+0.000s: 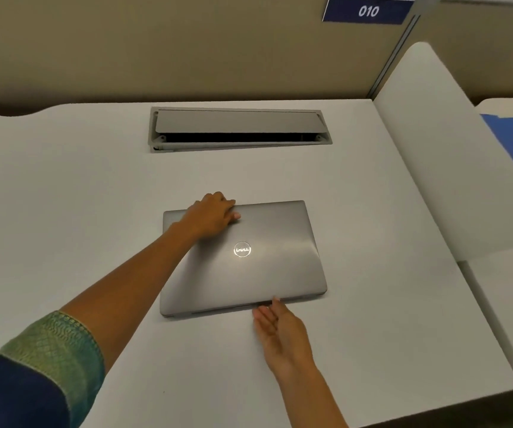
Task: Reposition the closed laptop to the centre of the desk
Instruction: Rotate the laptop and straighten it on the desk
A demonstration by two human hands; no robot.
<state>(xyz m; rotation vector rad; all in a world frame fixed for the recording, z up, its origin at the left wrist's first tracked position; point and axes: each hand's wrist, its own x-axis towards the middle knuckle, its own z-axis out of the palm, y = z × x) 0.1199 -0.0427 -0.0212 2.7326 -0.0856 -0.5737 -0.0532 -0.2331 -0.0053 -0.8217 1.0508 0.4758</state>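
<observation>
two hands on closed laptop [264, 267] | left hand [215, 216] curls over far edge | right hand [280, 329] flat, uncurled, touching near edge | step: likely positioning on desk [63, 196] | next: centre it, release

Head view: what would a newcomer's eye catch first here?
A closed grey laptop lies near the middle of the white desk, its round logo shining. The left hand holds its far edge, and the open right hand touches its near edge. Behind it, a cable hatch in the desk shows a dark gap.
</observation>
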